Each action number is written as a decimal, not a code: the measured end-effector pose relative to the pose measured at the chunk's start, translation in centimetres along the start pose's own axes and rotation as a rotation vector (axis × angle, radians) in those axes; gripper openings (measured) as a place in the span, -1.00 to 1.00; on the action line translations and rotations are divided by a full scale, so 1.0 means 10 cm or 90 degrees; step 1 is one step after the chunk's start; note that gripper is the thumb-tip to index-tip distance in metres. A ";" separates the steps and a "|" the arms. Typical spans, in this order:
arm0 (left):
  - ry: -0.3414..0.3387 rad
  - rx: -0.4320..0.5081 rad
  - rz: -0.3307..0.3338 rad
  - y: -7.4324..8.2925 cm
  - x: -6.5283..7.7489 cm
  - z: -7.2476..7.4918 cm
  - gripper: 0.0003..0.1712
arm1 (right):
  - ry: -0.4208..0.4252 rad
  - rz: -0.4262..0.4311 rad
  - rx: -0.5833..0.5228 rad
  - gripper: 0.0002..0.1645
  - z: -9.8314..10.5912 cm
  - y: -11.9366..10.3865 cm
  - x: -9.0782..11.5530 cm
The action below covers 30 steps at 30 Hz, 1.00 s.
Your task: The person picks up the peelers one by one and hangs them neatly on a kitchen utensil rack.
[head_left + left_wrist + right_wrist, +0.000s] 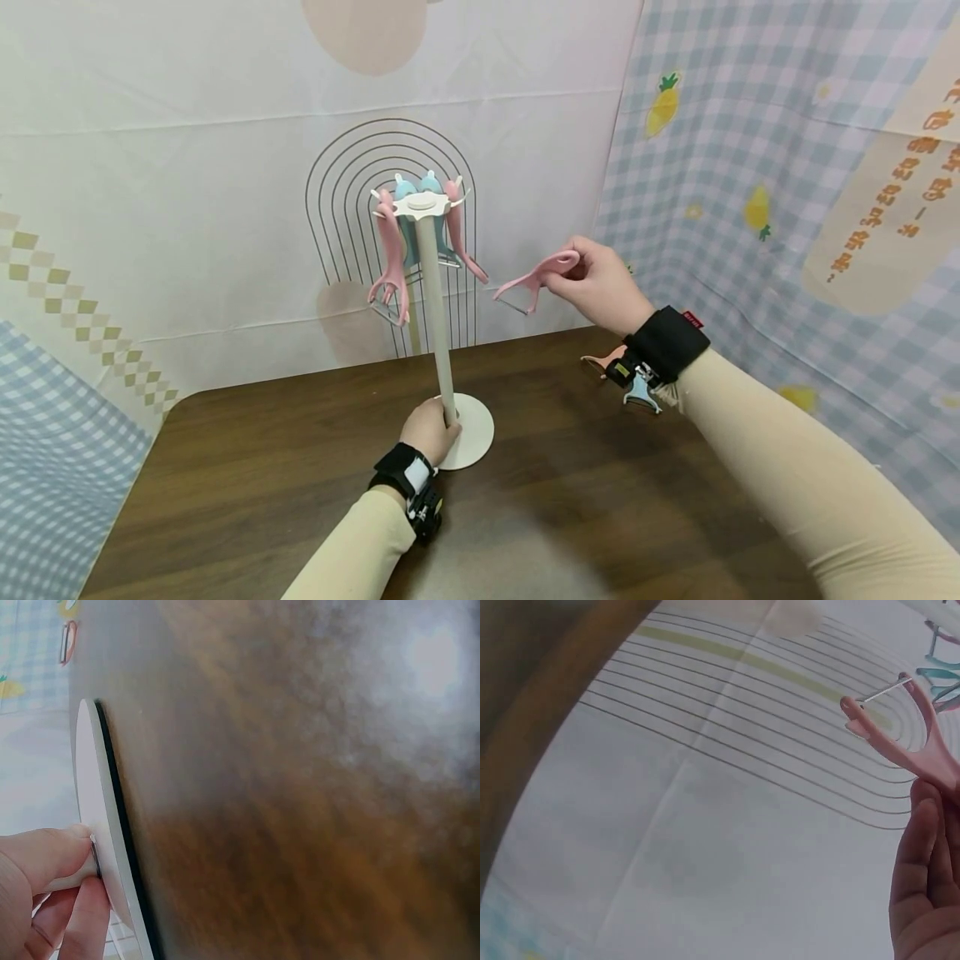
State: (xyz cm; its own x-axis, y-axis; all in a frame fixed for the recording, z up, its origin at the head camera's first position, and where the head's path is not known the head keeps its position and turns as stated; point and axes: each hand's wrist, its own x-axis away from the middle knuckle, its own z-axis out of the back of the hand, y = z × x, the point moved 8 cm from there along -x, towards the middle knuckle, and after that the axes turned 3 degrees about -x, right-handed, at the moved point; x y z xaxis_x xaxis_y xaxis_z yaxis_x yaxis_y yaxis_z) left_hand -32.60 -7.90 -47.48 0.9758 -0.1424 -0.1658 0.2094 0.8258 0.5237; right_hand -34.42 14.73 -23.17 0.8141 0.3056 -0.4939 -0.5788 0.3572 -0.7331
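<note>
A white stand (435, 325) with a round base stands on the wooden table, hooks ringing its top. My left hand (430, 431) grips the pole just above the base; in the left wrist view, thumb and fingers wrap it beside the base (112, 847). In the air right of the stand, my right hand (603, 283) pinches a pink peeler (536, 277) by its handle end, blade end toward the stand. Pink peelers hang from the hooks at left (391, 258) and right (459, 229), with blue peelers (406, 188) behind the pole.
On the table (285, 450) under my right wrist lie an orange peeler (606, 360) and a light blue peeler (641, 393). A white printed cloth (187, 250) hangs behind the table, and a checked cloth (712, 183) hangs on the right.
</note>
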 end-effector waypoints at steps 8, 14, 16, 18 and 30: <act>-0.004 0.003 0.001 0.01 0.01 0.01 -0.89 | -0.034 0.069 -0.010 -0.83 -0.09 -0.30 -0.07; -0.014 0.008 0.014 0.01 0.00 0.01 -0.92 | -0.047 0.125 0.025 -0.85 -0.17 -0.49 -0.12; -0.017 0.008 0.015 0.01 0.00 0.01 -0.92 | -0.041 0.135 0.036 -0.85 -0.18 -0.56 -0.14; -0.018 0.007 0.017 0.00 0.00 0.01 -0.91 | -0.036 0.145 0.040 -0.85 -0.19 -0.64 -0.17; -0.010 0.003 0.012 0.01 -0.01 0.02 -0.90 | -0.008 0.179 0.041 -0.82 -0.33 -0.88 -0.34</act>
State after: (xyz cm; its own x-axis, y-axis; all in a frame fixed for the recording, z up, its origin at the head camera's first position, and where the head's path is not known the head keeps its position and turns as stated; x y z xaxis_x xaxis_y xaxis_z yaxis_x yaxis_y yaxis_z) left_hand -32.63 -7.93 -47.27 0.9804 -0.1355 -0.1428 0.1914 0.8258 0.5305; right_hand -31.89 7.64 -16.56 0.6211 0.4112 -0.6672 -0.7836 0.3119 -0.5373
